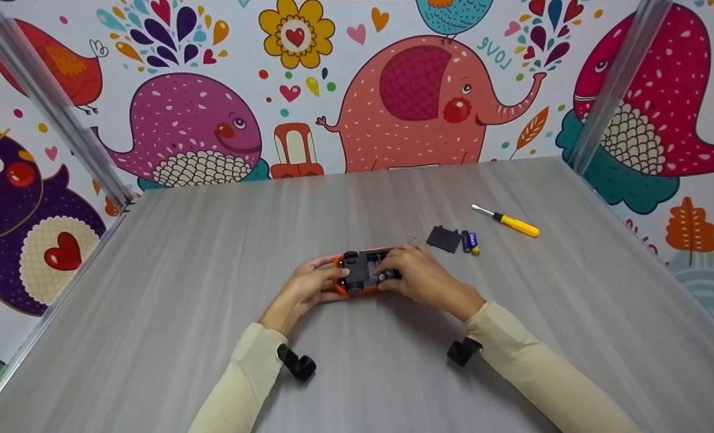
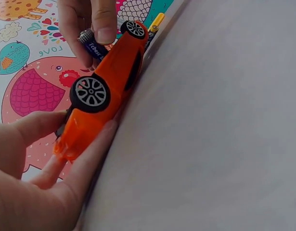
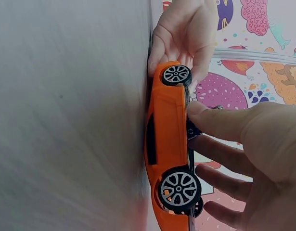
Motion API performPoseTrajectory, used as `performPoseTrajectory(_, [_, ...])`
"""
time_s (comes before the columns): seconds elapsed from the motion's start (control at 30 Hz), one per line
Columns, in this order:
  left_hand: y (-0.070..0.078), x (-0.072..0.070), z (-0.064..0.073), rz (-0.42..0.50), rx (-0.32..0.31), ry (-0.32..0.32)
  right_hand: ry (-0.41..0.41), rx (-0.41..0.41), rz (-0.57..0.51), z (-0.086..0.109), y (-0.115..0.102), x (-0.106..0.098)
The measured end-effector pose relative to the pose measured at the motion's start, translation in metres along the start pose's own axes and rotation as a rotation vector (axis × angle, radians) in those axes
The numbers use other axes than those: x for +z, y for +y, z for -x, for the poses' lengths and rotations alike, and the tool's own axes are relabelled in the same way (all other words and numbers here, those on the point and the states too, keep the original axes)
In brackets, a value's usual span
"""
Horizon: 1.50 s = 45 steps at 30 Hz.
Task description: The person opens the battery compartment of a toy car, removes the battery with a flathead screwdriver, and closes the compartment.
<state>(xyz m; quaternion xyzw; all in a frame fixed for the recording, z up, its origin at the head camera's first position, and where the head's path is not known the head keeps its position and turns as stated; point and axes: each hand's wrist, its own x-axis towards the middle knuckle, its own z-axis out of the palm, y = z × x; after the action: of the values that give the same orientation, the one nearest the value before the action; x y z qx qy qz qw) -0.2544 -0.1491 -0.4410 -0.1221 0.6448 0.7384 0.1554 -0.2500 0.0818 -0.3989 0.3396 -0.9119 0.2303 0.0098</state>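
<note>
An orange toy car (image 1: 357, 288) lies upside down on the table, its black underside and open battery compartment facing up. My left hand (image 1: 300, 287) grips one end of it, thumb on the underside and fingers along the body. At the compartment, my right hand (image 1: 426, 278) pinches a dark blue battery (image 2: 92, 45) between thumb and fingers. In the left wrist view one end of this battery sticks up out of the car. The right wrist view shows only a bit of it beneath the thumb; the fingers hide the compartment's inside there.
Beyond my right hand lie a black battery cover (image 1: 444, 239) and, beside it, blue batteries (image 1: 470, 242). Farther back and right is a screwdriver (image 1: 516, 225) with a yellow handle. Patterned walls with metal posts (image 1: 621, 90) border the grey table (image 1: 213, 240).
</note>
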Motion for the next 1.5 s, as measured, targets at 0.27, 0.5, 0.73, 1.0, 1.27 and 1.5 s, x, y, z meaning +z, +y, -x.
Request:
performPoseTrajectory(0.27, [0.0,0.0,-0.001,0.0,0.001,-0.011,0.042,0.001,-0.111,0.0,0.001,-0.002])
performPoseTrajectory(0.5, [0.001,0.0,0.002,0.008,0.003,-0.024,0.066,0.021,-0.254,0.0,0.002,-0.006])
performPoseTrajectory(0.73, [0.001,0.0,0.001,0.007,0.001,-0.021,0.128,0.011,-0.346,0.0,0.003,-0.017])
performPoseTrajectory(1.0, [0.001,-0.001,0.001,0.003,-0.003,-0.021,0.25,0.068,-0.419,0.0,0.007,-0.032])
performPoseTrajectory(1.27, [0.001,0.0,0.002,-0.003,-0.004,-0.011,0.318,0.158,-0.54,0.001,0.013,-0.043])
performPoseTrajectory(1.5, [0.001,0.0,0.003,-0.006,0.005,-0.014,0.4,0.199,-0.639,0.001,0.026,-0.052])
